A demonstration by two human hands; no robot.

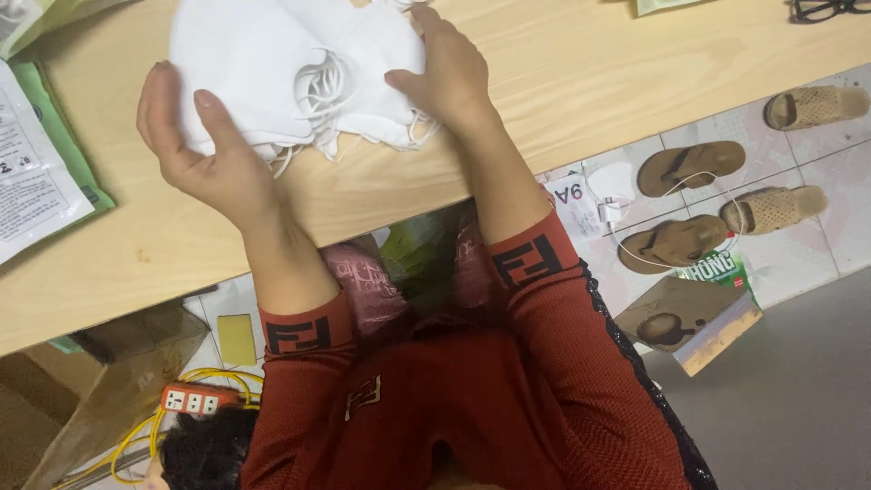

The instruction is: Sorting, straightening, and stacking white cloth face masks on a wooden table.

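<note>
The left hand lay against the left side of a stack of white face masks, fingers straight and loosely spread, thumb up along the edge, bracing the stack rather than gripping it. The right hand rested on the right side of the same stack, fingers curled over the top mask and thumb pressed to its near edge, so it looked closed on the masks. The stack sat on the wooden tabletop close to its near edge, ear loops trailing out below.

In the head view the step in hand appeared to be squaring the stack between both palms; any further handling would call for even pressure from both sides so the loose loops stay tucked and the masks do not fan out.

Printed packets lay at the far left. On the tiled floor below were brown sandals, a white charger cable and an orange power strip.
</note>
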